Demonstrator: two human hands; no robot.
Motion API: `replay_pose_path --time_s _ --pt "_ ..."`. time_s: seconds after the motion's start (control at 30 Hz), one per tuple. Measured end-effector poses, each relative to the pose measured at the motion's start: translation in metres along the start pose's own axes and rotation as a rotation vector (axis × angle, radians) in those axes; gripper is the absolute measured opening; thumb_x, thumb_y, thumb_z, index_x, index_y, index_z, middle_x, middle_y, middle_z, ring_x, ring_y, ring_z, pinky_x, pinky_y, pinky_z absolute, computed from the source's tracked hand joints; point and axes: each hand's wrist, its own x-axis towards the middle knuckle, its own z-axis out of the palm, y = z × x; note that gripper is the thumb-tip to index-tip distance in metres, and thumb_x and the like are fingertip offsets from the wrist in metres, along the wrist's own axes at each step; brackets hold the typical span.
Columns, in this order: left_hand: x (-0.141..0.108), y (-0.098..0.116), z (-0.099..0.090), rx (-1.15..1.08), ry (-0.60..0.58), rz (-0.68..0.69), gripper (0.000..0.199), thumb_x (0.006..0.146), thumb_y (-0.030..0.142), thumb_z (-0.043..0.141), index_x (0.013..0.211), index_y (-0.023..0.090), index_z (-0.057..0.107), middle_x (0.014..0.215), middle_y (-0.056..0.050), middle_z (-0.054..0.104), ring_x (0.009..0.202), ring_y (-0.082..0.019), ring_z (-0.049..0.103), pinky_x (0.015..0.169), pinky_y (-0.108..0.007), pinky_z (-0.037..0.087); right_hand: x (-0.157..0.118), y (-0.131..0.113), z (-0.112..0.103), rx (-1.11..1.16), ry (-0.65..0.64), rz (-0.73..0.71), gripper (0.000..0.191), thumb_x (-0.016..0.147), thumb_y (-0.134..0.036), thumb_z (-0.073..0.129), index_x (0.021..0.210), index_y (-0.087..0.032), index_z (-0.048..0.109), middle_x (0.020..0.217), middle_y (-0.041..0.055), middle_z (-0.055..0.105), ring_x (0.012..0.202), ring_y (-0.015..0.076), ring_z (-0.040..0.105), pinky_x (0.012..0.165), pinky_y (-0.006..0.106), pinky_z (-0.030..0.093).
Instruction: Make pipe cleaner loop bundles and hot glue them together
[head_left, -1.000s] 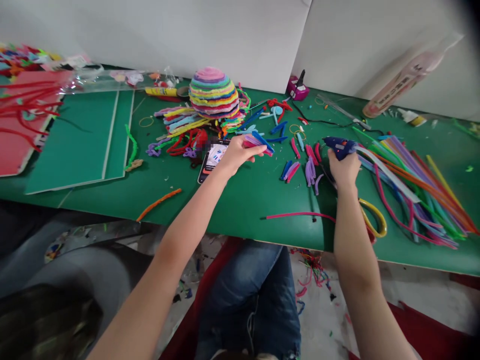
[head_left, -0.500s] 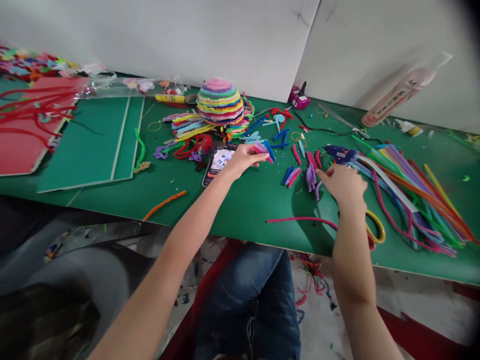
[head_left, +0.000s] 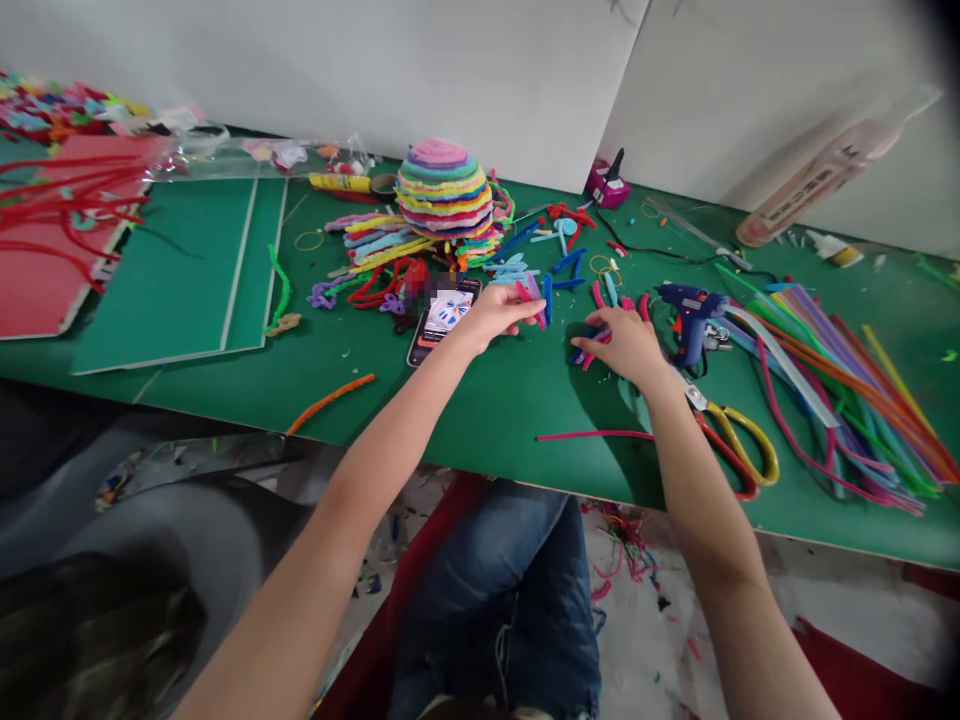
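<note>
Between the thumb and fingers of my left hand (head_left: 499,312) is a small bunch of pink, purple and blue pipe cleaner pieces (head_left: 534,298). To its right, my right hand (head_left: 626,345) reaches low over the table, thumb and fingers apart around short blue and pink pipe cleaners (head_left: 589,352). Its palm hides what lies beneath. A phone (head_left: 444,318) showing a picture lies by my left wrist. Behind it stands a striped dome of coiled pipe cleaners (head_left: 444,195). Loose light-blue pieces (head_left: 514,268) and dark-blue pieces (head_left: 568,268) lie beyond my hands.
Right of my right hand are a blue glue gun (head_left: 691,312), scissors (head_left: 739,440) and a spread of long pipe cleaners (head_left: 862,390). A pink bottle (head_left: 814,185) leans on the wall. Green board (head_left: 180,270) and red board (head_left: 82,230) lie on the left.
My right hand has moved left, from the purple pieces near the glue gun to the small blue and pink pieces. My left hand keeps its bunch in nearly the same place.
</note>
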Motion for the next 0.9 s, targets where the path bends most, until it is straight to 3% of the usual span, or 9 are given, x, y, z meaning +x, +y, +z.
replay_pose_path --time_s 0.1,0.23,0.37,0.5,0.67,0.8,0.9 --pt "0.000 -0.001 0.001 0.034 -0.003 -0.013 0.013 0.079 0.027 0.072 0.079 0.015 0.066 0.074 -0.003 0.066 0.071 -0.009 0.062 0.058 -0.022 0.041 -0.001 0.006 -0.003 0.045 -0.022 -0.009 0.042 0.072 -0.042 0.073 0.108 -0.024 0.063 0.106 0.0074 0.069 0.109 0.0331 0.058 0.093 0.054 0.041" --pt "0.000 -0.003 0.002 0.052 -0.038 -0.027 0.011 0.079 0.025 0.072 0.081 0.015 0.067 0.077 -0.003 0.067 0.073 -0.009 0.063 0.061 -0.022 0.043 0.001 0.011 -0.002 0.185 -0.026 -0.118 0.045 0.066 -0.032 0.076 0.108 -0.021 0.064 0.103 0.0077 0.067 0.099 0.0274 0.062 0.089 0.046 0.047" --pt "-0.001 -0.003 0.005 0.093 -0.050 -0.030 0.013 0.077 0.026 0.073 0.082 0.015 0.067 0.075 -0.004 0.068 0.069 -0.010 0.062 0.051 -0.020 0.036 0.000 0.005 -0.004 0.416 0.053 -0.158 0.042 0.072 -0.023 0.065 0.114 -0.021 0.061 0.105 0.0065 0.065 0.094 0.0223 0.064 0.084 0.041 0.052" --pt "-0.006 -0.001 0.010 0.117 -0.072 -0.010 0.018 0.073 0.029 0.077 0.079 0.015 0.067 0.071 -0.004 0.068 0.064 -0.011 0.061 0.046 -0.021 0.031 -0.009 -0.009 -0.012 0.560 0.072 -0.146 0.048 0.077 -0.024 0.060 0.125 -0.023 0.056 0.115 0.0073 0.065 0.086 0.0208 0.068 0.077 0.040 0.056" --pt "-0.010 0.003 0.011 0.130 -0.066 0.020 0.023 0.071 0.033 0.079 0.076 0.015 0.064 0.068 -0.003 0.066 0.063 -0.011 0.061 0.046 -0.021 0.032 -0.021 -0.018 -0.010 0.442 0.043 -0.283 0.037 0.082 -0.022 0.058 0.119 -0.025 0.059 0.110 0.0041 0.069 0.096 0.0206 0.069 0.090 0.039 0.054" --pt "-0.008 0.002 0.008 0.100 -0.065 0.036 0.024 0.074 0.034 0.076 0.083 0.015 0.065 0.071 -0.004 0.068 0.068 -0.012 0.063 0.047 -0.021 0.034 -0.022 -0.014 -0.004 0.265 0.007 -0.210 0.035 0.087 -0.025 0.055 0.122 -0.026 0.055 0.104 0.0032 0.072 0.087 0.0217 0.070 0.082 0.038 0.054" --pt "-0.007 0.001 0.007 0.066 -0.062 0.043 0.019 0.077 0.030 0.073 0.085 0.015 0.065 0.075 -0.004 0.069 0.072 -0.013 0.064 0.050 -0.021 0.037 -0.021 -0.009 -0.004 0.088 0.041 -0.197 0.024 0.088 -0.032 0.056 0.110 -0.023 0.061 0.100 0.0070 0.071 0.093 0.0261 0.068 0.083 0.041 0.051"
